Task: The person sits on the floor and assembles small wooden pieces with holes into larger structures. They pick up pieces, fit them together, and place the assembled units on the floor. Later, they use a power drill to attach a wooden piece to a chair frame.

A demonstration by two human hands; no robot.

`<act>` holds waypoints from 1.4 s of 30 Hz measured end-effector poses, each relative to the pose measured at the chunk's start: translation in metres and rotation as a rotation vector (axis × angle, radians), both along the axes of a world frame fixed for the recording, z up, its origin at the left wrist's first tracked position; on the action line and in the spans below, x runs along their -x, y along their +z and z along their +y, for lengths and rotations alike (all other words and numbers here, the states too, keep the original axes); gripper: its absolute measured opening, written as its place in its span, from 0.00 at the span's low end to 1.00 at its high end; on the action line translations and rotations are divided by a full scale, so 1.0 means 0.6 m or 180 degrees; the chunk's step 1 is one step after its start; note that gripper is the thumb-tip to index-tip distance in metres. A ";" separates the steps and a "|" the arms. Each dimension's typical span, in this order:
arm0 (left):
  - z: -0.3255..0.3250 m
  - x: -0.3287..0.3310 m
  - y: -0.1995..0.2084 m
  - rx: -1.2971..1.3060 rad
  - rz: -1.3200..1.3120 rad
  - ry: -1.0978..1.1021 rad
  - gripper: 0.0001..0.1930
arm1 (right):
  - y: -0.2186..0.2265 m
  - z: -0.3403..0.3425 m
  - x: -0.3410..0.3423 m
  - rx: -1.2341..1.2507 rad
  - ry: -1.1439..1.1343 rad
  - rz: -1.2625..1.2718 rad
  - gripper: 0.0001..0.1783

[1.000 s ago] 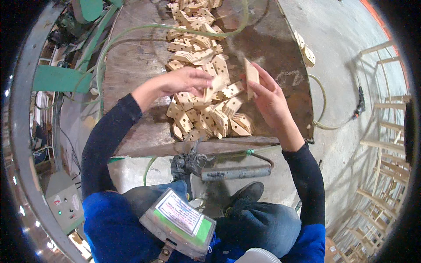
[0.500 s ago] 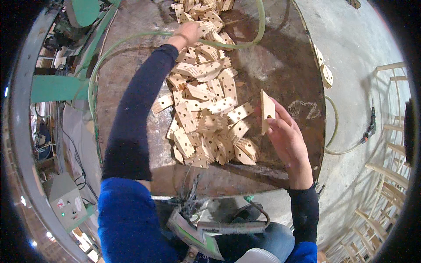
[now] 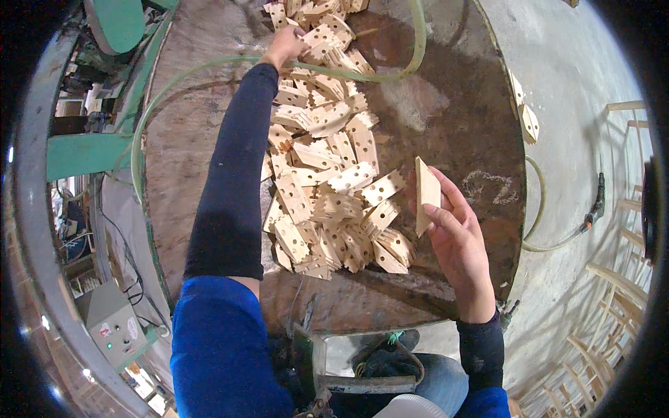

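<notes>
1. Pale wood is everywhere on the brown workbench (image 3: 453, 104): a long heap of drilled wooden pieces (image 3: 327, 188) runs from the top centre of the frame down to the middle.
2. Left of centre, the person's left arm in a dark sleeve stretches straight up the frame. The left hand (image 3: 284, 45) lies at the far end of the heap, top centre, fingers down among the pieces there; whether it has closed on one I cannot tell.
3. A greenish hose (image 3: 390, 73) loops across the bench just below that hand.
4. Right of centre, the right hand (image 3: 453, 237) pinches a flat wooden piece (image 3: 426, 195), its long axis nearly upright in the frame, just right of the heap's near end.
5. So the right hand is nearer the lower pieces; the left alone reaches the far ones.
6. Far right, two loose pieces (image 3: 524, 111) lie at the bench edge.
</notes>
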State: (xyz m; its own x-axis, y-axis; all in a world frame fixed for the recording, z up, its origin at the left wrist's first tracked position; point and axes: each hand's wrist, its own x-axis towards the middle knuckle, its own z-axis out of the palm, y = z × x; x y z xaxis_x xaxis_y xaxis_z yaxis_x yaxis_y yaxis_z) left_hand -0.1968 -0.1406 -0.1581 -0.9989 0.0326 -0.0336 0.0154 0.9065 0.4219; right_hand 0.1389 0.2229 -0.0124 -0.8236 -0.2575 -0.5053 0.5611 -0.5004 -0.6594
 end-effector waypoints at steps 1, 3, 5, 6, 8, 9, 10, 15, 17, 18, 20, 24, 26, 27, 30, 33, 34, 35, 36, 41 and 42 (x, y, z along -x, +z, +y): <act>-0.032 -0.013 0.007 -0.0373 -0.0035 0.0078 0.18 | 0.000 -0.006 0.002 0.0025 0.0053 0.0072 0.32; 0.007 -0.037 0.015 -0.0957 -0.0209 0.0205 0.16 | -0.015 0.009 0.002 -0.0046 -0.0057 0.0136 0.32; 0.037 -0.070 0.044 -0.1016 0.0044 -0.0257 0.19 | -0.031 0.027 -0.001 -0.0024 -0.0239 0.0207 0.33; 0.006 -0.083 0.048 -0.1119 0.0087 -0.0405 0.21 | -0.034 0.022 0.000 -0.0030 -0.0228 0.0287 0.32; -0.057 -0.097 0.050 -0.0887 0.0661 -0.0701 0.24 | -0.036 0.006 0.002 -0.0019 -0.0197 0.0429 0.32; -0.032 -0.117 0.055 -0.0755 0.0796 -0.0823 0.25 | -0.035 0.011 -0.001 -0.0065 -0.0292 0.0438 0.31; -0.010 -0.136 0.064 -0.0614 0.0933 -0.0935 0.26 | -0.037 0.018 -0.003 -0.0051 -0.0310 0.0478 0.31; 0.117 -0.257 0.200 -0.1290 -0.0332 -0.0735 0.27 | -0.032 0.028 0.000 0.0446 -0.0384 0.0541 0.34; 0.149 -0.315 0.233 -0.1466 -0.0695 -0.0600 0.25 | -0.032 0.021 -0.001 0.0445 -0.0419 0.0715 0.35; 0.174 -0.342 0.243 -0.1593 -0.0888 -0.0568 0.25 | -0.032 0.023 -0.002 0.0397 -0.0464 0.0801 0.35; 0.220 -0.400 0.260 -0.2675 -0.1193 -0.0633 0.24 | -0.036 0.020 -0.003 0.0506 -0.0488 0.0971 0.36; 0.288 -0.477 0.290 -0.2540 -0.1328 -0.1172 0.27 | -0.021 0.017 -0.011 0.0545 -0.0458 0.1165 0.38; 0.315 -0.497 0.274 -0.2779 -0.1115 -0.1220 0.27 | -0.023 0.020 -0.011 0.0704 -0.0561 0.1221 0.40; 0.325 -0.504 0.276 -0.2940 -0.1005 -0.1186 0.26 | -0.023 0.024 -0.012 0.0780 -0.0590 0.1266 0.40; 0.339 -0.507 0.286 -0.3217 -0.0894 -0.1151 0.23 | -0.016 0.032 -0.016 0.0940 -0.0612 0.1376 0.42; 0.341 -0.512 0.302 -0.3083 -0.0822 -0.1147 0.21 | -0.014 0.038 -0.017 0.1048 -0.0610 0.1389 0.43; 0.342 -0.517 0.309 -0.2988 -0.0785 -0.1144 0.21 | -0.011 0.040 -0.019 0.1056 -0.0584 0.1418 0.43; 0.341 -0.524 0.320 -0.2985 -0.0775 -0.1130 0.22 | -0.008 0.040 -0.019 0.1082 -0.0548 0.1450 0.43; 0.339 -0.530 0.325 -0.2930 -0.0684 -0.1163 0.22 | -0.005 0.039 -0.020 0.1108 -0.0512 0.1484 0.43; 0.350 -0.550 0.336 -0.2740 -0.0186 -0.1517 0.22 | -0.004 0.040 -0.024 0.0997 -0.0253 0.1682 0.39; 0.358 -0.553 0.336 -0.2736 -0.0112 -0.1588 0.22 | -0.002 0.041 -0.024 0.0939 -0.0249 0.1727 0.39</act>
State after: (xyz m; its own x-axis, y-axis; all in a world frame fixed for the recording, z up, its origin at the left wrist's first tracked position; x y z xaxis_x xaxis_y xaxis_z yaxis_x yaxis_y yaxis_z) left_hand 0.1352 0.0743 0.0435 -0.8631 0.4758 0.1693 0.2866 0.1854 0.9400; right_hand 0.1532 0.2472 -0.0136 -0.9652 -0.2510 0.0738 0.1390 -0.7311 -0.6680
